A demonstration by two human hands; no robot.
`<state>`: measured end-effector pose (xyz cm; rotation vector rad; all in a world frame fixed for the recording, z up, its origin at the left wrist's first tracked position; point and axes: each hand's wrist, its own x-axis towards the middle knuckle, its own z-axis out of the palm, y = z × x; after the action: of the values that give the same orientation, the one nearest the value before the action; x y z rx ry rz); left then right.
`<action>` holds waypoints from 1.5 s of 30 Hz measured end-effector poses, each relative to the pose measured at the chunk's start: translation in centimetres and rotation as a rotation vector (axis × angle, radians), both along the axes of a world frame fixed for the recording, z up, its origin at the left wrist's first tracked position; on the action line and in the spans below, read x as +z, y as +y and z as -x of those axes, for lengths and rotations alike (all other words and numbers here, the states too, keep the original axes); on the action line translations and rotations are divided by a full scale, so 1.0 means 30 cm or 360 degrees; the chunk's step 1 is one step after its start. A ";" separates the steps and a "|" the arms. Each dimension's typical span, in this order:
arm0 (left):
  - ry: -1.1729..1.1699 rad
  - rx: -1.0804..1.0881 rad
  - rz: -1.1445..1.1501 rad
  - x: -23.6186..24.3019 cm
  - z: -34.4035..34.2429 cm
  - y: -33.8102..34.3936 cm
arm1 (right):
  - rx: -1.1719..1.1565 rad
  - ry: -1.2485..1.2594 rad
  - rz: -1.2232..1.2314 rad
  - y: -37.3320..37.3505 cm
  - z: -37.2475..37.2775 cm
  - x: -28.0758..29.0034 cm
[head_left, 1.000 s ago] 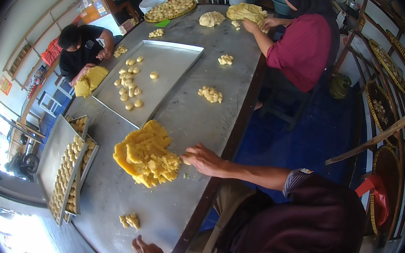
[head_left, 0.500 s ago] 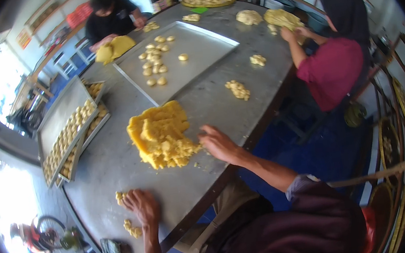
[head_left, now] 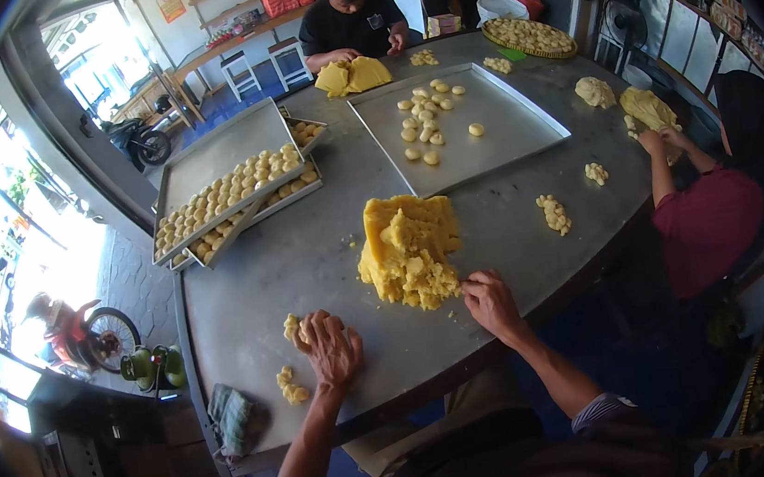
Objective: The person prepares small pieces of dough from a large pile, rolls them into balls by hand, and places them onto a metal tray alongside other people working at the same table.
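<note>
A large crumbly mound of yellow paste [head_left: 409, 252] lies on the metal table in front of me. The fingertips of my right hand [head_left: 493, 303] are drawn together at its lower right edge; any bit between them is too small to make out. My left hand [head_left: 331, 348] is lower on the left, its fingers apart and bent down toward the tabletop. They touch a small cluster of pale dough pieces [head_left: 293, 327], which they partly cover. Another little cluster of dough pieces [head_left: 291, 386] lies just nearer, beside the left wrist.
A shallow metal tray [head_left: 521, 146] holds several dough balls behind the mound. Stacked trays [head_left: 210, 156] of balls stand at left. A folded cloth [head_left: 230, 415] lies at the near left corner. Two co-workers [head_left: 355, 22] [head_left: 715, 213] handle yellow dough at the far side and right.
My view has swung, so the table and everything on it appear farther right. Both hands stay near the same places, the left at the dough pieces, the right at the paste's edge.
</note>
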<state>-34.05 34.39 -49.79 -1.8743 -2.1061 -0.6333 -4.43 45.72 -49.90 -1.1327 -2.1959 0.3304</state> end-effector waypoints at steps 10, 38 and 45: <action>-0.0388 0.0462 0.0260 -0.036 -0.119 -0.267 | -0.0131 -0.0324 0.0127 -0.078 -0.100 0.017; -0.1130 -0.0050 0.0080 -0.117 -0.302 -0.094 | 0.0578 0.0829 0.0898 -0.266 0.229 0.116; -0.1308 -0.0049 0.0158 -0.055 -0.315 -0.111 | 0.0692 0.0078 0.0024 -0.309 0.262 0.149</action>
<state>-24.59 31.07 -51.46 -1.8893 -2.5953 -1.5397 -12.30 36.44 -45.42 -0.6359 -2.3858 0.5516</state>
